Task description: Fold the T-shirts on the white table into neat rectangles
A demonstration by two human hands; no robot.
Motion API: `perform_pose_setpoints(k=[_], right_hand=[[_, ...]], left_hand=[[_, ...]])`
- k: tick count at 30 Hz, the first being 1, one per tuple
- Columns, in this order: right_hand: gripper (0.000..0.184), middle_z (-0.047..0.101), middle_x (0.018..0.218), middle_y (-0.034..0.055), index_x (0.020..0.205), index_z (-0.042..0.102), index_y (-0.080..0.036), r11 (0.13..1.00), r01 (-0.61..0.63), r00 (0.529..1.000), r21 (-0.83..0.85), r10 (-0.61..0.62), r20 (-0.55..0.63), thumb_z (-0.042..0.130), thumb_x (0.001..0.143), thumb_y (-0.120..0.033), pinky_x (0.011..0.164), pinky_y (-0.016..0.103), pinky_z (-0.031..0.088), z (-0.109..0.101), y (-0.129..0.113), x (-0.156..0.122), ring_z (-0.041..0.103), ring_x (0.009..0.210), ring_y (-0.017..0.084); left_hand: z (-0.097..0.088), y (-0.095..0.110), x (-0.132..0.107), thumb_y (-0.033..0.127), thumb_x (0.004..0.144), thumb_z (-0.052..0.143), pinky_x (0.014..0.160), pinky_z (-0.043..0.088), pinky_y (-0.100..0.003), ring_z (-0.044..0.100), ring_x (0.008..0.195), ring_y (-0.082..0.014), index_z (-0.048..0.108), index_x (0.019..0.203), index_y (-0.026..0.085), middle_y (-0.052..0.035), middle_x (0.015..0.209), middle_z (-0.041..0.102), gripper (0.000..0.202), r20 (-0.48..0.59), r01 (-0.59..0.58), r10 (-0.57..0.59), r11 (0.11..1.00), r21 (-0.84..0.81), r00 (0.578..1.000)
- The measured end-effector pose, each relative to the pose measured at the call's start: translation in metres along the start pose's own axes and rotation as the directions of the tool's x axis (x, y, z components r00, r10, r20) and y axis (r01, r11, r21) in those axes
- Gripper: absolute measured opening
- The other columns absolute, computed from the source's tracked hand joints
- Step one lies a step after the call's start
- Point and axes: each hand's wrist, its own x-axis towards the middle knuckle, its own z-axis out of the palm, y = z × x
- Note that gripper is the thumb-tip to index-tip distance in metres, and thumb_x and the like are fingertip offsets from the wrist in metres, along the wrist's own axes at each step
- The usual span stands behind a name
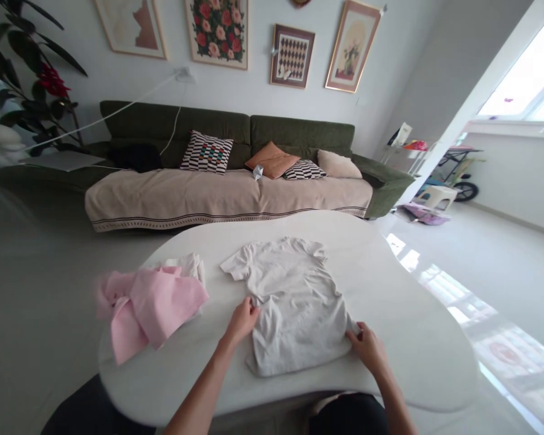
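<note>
Atop the table, grey T-shirt

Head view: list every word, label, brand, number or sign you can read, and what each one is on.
No text can be read.
The T-shirt shows no readable print or label.
The framed pictures show no readable words.
The white item by the far wall is too small and blurred to tell whether it bears text.
</note>
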Motion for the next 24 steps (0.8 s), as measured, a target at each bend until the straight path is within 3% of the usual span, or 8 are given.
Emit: perform_pose_setpoints(k=[3,9,13,16,19,21,23,24], right_hand=[[0.031,0.047,0.049,-0.0037,0.06,0.045,-0.021,0.964,-0.038,0.999,0.263,0.032,0.027,0.057,0.055,-0.049,0.052,0.028,0.041,-0.002,-0.01,-0.001,0.051,0.054,0.016],[0.039,0.053,0.054,-0.0048,0.076,0.045,-0.02,0.892,-0.087,0.996,0.444,0.068,0.059,0.054,0.058,-0.053,0.049,0.025,0.043,0.001,-0.027,0.002,0.049,0.047,0.01],[0.041,0.049,0.052,-0.0067,0.082,0.045,-0.021,0.902,-0.069,0.991,0.425,0.111,-0.073,0.053,0.058,-0.053,0.048,0.025,0.041,-0.011,-0.018,0.002,0.046,0.045,0.01],[0.035,0.047,0.05,-0.0056,0.077,0.048,-0.021,0.941,-0.065,0.983,0.332,0.117,-0.139,0.059,0.055,-0.046,0.051,0.028,0.039,-0.023,-0.007,-0.005,0.047,0.049,0.014],[0.033,0.055,0.067,0.0018,0.086,0.052,-0.021,0.994,0.03,0.972,0.105,-0.005,-0.236,0.057,0.06,-0.04,0.057,0.031,0.041,-0.017,-0.017,-0.029,0.054,0.063,0.02],[0.033,0.057,0.085,0.0072,0.098,0.051,-0.021,0.984,0.176,0.953,-0.038,-0.18,-0.244,0.047,0.072,-0.04,0.063,0.033,0.044,0.002,-0.041,-0.056,0.057,0.073,0.021],[0.029,0.058,0.094,0.0087,0.101,0.051,-0.02,0.926,0.378,0.922,0.002,-0.376,-0.093,0.039,0.08,-0.036,0.068,0.032,0.046,0.03,-0.073,-0.09,0.059,0.074,0.018],[0.027,0.059,0.096,0.008,0.102,0.052,-0.021,0.871,0.487,0.87,0.069,-0.49,0.045,0.038,0.082,-0.032,0.072,0.03,0.047,0.046,-0.088,-0.108,0.059,0.079,0.017]], left_hand=[[0.008,0.012,-0.006,0.026,0.073,0.054,0.072,0.043,-0.026,0.06,0.082,-0.0188,0.058,0.089,0.014,-0.0045,0.076,0.065,0.02,0.074,0.038,-0.034,0.998,-0.052,0.997],[-0.008,0.029,-0.026,0.029,0.063,0.065,0.07,0.045,-0.026,0.06,0.082,-0.0192,0.061,0.088,0.013,-0.0059,0.086,0.067,0.03,0.392,0.134,-0.033,0.963,-0.234,0.92],[-0.018,0.028,-0.038,0.033,0.063,0.065,0.07,0.045,-0.027,0.059,0.088,-0.0192,0.054,0.103,0.017,-0.0072,0.099,0.065,0.045,0.345,0.262,-0.104,0.854,-0.45,0.933],[-0.023,0.013,-0.049,0.032,0.054,0.074,0.066,0.044,-0.026,0.059,0.079,-0.0186,0.058,0.092,0.018,-0.0038,0.087,0.066,0.043,0.369,0.259,-0.114,0.89,-0.375,0.923],[-0.031,-0.001,-0.052,0.03,0.049,0.078,0.058,0.042,-0.027,0.058,0.058,-0.0177,0.062,0.073,0.014,-0.0012,0.061,0.064,0.032,0.464,0.394,-0.216,0.858,-0.329,0.859],[-0.037,-0.004,-0.041,0.03,0.054,0.076,0.059,0.042,-0.027,0.058,0.057,-0.0171,0.062,0.069,0.013,-0.0019,0.058,0.063,0.027,0.396,0.44,-0.27,0.781,-0.443,0.878],[-0.041,-0.003,-0.019,0.028,0.064,0.07,0.064,0.042,-0.025,0.06,0.067,-0.0156,0.061,0.073,0.014,-0.0029,0.068,0.065,0.019,0.27,0.399,-0.294,0.709,-0.581,0.917],[-0.042,-0.001,-0.004,0.027,0.071,0.065,0.068,0.043,-0.023,0.06,0.074,-0.0141,0.06,0.076,0.014,-0.003,0.074,0.065,0.015,0.211,0.368,-0.306,0.678,-0.636,0.928]])
